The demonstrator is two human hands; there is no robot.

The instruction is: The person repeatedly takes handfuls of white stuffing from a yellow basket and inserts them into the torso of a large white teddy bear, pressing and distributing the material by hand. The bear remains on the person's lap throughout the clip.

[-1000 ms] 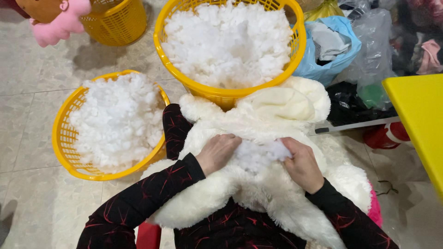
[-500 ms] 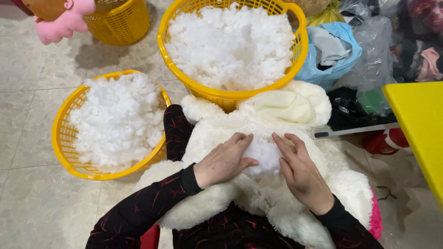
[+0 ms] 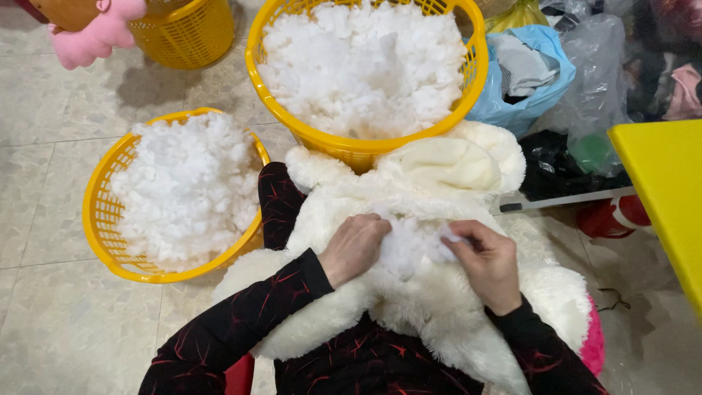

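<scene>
Clearly the stuffing is only partly done. A white plush toy (image 3: 431,292) lies across the person's lap, its cream head (image 3: 450,164) pointing away towards the far basket. Both hands work at an opening in its middle, where a tuft of white fibre fill (image 3: 409,245) shows. The left hand (image 3: 355,249) is curled, fingers pressed down into the fill at the edge of the opening. The right hand (image 3: 490,263) pinches a wisp of fill between thumb and fingertips just beside it. The body looks soft and loose (not yet plump), and the opening is not closed. Two yellow baskets, one ahead (image 3: 468,88) and one to the left (image 3: 99,219), sit heaped with fill within reach.
</scene>
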